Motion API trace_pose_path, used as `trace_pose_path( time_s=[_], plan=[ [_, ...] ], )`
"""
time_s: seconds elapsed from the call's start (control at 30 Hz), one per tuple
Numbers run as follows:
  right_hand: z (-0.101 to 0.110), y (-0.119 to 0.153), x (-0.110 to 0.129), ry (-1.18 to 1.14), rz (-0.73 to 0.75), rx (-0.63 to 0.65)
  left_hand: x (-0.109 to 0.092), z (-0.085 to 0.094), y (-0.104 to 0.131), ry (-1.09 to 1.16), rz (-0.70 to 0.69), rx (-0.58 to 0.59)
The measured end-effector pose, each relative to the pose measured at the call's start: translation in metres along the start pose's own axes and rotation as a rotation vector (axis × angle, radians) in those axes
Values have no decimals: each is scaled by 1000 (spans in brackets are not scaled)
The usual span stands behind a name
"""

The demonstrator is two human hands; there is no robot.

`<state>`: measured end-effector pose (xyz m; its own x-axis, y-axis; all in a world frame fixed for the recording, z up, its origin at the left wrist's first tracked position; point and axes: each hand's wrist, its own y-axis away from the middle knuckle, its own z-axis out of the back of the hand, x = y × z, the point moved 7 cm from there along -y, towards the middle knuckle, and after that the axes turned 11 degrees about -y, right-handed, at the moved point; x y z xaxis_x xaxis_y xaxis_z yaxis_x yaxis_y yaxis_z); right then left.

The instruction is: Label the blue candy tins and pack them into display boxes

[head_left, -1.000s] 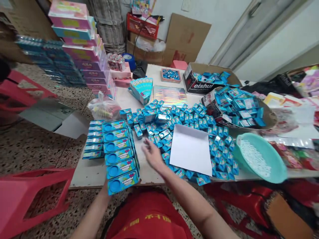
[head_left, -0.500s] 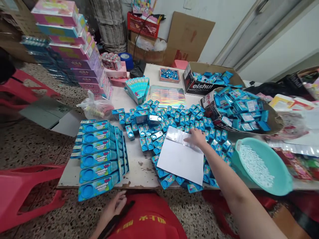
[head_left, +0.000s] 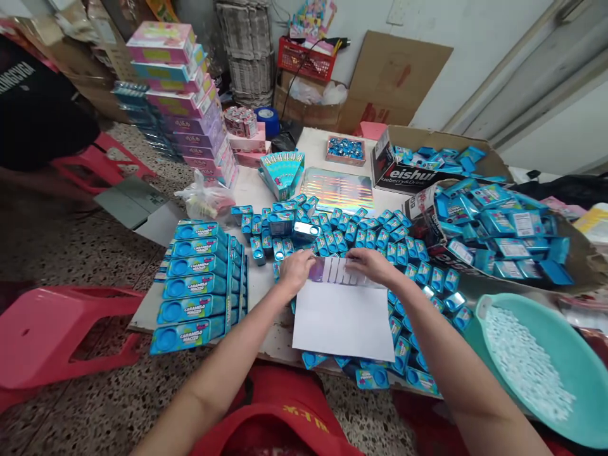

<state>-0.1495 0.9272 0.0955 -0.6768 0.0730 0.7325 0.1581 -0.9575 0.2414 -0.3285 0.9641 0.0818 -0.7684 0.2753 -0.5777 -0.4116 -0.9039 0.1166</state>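
A white sheet [head_left: 342, 322] with a shiny strip along its far edge lies over many small blue candy boxes [head_left: 400, 351]. My left hand [head_left: 297, 271] is closed on the sheet's far left corner. At the far right part of the strip, my right hand [head_left: 370, 265] has its fingers pressed on the edge. Rows of blue boxes [head_left: 187, 286] stand to the left. Beyond the hands are a silvery striped sheet [head_left: 338, 189] and a fan of teal cards [head_left: 284, 172].
Two cartons of blue packets [head_left: 403, 174] [head_left: 425, 218] stand at the right, near a teal basin [head_left: 582, 380] of white pieces. A tall stack of pink boxes [head_left: 192, 114] rises at the back left. Red stools [head_left: 61, 316] and a person in black [head_left: 38, 107] are farther left.
My left hand has come up from below the table edge to the sheet's far left corner. The sheet has turned straighter. The whole view has shifted.
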Motion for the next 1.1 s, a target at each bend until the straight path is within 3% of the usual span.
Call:
trace_pose_path(
  time_s=[0.1,0.3,0.5,0.67,0.9,1.1],
  plan=[
    [-18,-12,10,104,49,-17,10,-6,-8,31,31,17],
    [-57,-24,15,123,122,-98,33,-22,-1,133,143,4],
    [-85,-9,15,333,285,-296,50,-36,5,206,264,-29],
    [-106,7,15,359,399,-365,54,-43,7,232,308,-40],
    [-93,13,24,192,315,-440,54,-45,8,188,344,-35],
    [-45,53,54,-334,176,-536,52,-40,8,159,305,-89]
  ],
)
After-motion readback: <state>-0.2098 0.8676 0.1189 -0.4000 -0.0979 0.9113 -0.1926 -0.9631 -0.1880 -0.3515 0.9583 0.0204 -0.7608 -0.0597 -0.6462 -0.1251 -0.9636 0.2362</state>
